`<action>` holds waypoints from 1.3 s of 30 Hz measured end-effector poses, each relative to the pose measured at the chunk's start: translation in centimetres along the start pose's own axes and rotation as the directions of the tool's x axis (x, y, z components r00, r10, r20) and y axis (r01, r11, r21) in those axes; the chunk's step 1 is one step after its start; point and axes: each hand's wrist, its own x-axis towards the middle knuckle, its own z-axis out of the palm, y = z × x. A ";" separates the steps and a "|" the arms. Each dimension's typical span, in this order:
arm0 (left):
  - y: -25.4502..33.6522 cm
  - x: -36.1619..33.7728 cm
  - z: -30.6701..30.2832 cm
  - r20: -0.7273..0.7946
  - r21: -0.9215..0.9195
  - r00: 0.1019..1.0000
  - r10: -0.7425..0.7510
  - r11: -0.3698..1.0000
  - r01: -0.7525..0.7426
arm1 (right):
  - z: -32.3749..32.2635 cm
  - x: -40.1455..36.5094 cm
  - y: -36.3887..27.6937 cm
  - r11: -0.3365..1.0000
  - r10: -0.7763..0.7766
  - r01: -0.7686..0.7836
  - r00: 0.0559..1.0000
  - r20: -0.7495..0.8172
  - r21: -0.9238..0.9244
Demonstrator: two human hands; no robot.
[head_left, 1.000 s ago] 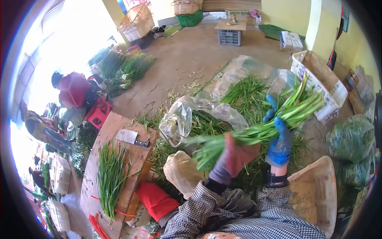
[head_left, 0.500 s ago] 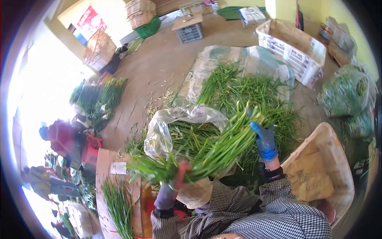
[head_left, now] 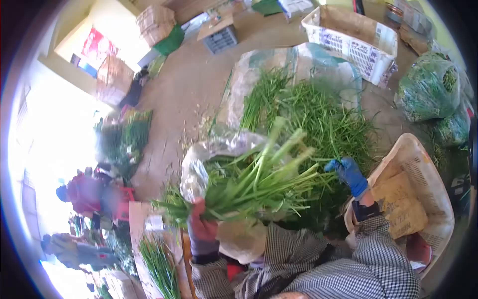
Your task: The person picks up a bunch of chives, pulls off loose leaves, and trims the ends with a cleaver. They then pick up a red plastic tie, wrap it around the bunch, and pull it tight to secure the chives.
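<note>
Left hand (head_left: 201, 230): in a red-and-grey glove, fingers closed tight round the bunch of green stalks (head_left: 259, 184) near its darker leafy end.
Right hand (head_left: 348, 175): in a blue glove, fingers curled at the bunch's right edge; whether it grips any stalks cannot be told.
Bunch of green stalks: held above the lap, pale cut ends fanning up and to the right.
Clear plastic bag (head_left: 195, 172): just behind the bunch.
Loose pile of greens (head_left: 323, 114): spread on a plastic sheet (head_left: 303, 57) beyond the hands.
Sack-lined basket (head_left: 428, 199): beside the right forearm.
Printed carton (head_left: 348, 42): behind the pile.
Wooden board (head_left: 137, 214): to the left, with trimmed greens (head_left: 160, 264) on it.
</note>
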 end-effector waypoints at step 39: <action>4.9 -17.9 -13.3 -0.503 0.175 0.854 0.134 0.983 -0.051 | 24.6 1.3 -12.5 0.960 -0.087 0.230 0.784 0.615 -0.158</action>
